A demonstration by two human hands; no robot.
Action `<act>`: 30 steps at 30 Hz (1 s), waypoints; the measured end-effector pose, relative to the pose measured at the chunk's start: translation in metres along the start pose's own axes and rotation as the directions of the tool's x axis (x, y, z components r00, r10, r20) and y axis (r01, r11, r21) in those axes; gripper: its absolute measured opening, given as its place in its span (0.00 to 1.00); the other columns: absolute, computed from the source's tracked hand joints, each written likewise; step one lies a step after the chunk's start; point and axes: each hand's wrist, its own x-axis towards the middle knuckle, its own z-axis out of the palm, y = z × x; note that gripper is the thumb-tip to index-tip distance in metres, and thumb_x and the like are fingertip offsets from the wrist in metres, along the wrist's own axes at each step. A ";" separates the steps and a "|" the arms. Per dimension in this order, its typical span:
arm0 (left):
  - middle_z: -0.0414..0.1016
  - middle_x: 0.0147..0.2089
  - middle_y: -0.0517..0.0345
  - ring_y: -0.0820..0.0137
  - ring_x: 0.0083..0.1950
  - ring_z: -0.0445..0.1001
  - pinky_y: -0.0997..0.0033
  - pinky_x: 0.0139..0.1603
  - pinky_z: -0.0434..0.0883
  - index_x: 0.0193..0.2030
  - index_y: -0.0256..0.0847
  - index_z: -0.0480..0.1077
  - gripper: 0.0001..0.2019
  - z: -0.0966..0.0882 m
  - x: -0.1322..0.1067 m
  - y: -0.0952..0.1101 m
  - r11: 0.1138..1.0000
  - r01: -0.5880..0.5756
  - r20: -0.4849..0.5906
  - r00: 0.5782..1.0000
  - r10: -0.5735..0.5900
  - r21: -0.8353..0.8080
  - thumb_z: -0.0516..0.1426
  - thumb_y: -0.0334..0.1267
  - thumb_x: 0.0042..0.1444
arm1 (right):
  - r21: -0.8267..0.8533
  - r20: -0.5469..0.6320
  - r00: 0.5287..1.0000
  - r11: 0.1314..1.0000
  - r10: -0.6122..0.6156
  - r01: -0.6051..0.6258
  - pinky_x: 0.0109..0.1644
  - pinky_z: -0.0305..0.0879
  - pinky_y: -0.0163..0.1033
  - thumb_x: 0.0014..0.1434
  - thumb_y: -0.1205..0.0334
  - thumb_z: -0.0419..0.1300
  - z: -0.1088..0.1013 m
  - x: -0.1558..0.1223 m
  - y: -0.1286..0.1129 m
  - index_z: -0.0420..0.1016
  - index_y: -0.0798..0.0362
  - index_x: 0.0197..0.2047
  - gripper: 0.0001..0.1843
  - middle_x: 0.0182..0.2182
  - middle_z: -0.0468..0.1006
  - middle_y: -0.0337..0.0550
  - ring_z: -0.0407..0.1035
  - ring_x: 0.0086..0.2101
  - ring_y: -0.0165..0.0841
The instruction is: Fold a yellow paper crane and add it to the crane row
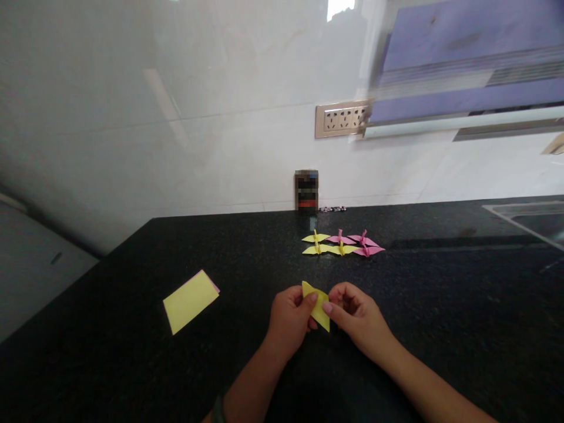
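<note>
A piece of folded yellow paper [323, 320] is held up between my two hands, above the dark counter. My left hand [288, 320] grips its left side, thumb flat on the front and fingers behind. At the right edge, my right hand [359, 317] pinches the paper between thumb and curled fingers. Just beyond my hands stand several small folded paper cranes in two rows, among them a yellow crane [318, 249] and a pink crane [367, 251]. Off to the left lies a stack of paper sheets [189, 302], yellow on top with pink showing at one edge.
The black speckled counter [247, 252] runs back to a pale glossy wall [220, 158]. Against it stands a dark, blurred-out upright object [306, 191] beside a beaded string [332, 209]. A socket panel [341, 119] sits above. A sink or hob edge [524, 226] shows at the right.
</note>
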 end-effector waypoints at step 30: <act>0.70 0.25 0.58 0.73 0.27 0.66 0.77 0.27 0.62 0.29 0.35 0.72 0.11 0.004 -0.004 -0.004 0.992 -0.128 0.062 0.990 0.128 -0.003 0.53 0.41 0.50 | -0.713 -0.028 0.885 0.629 -0.465 0.308 0.34 0.59 0.38 0.54 0.64 0.52 -0.005 0.001 -0.001 0.69 0.54 0.30 0.06 0.27 0.71 0.43 0.65 0.30 0.33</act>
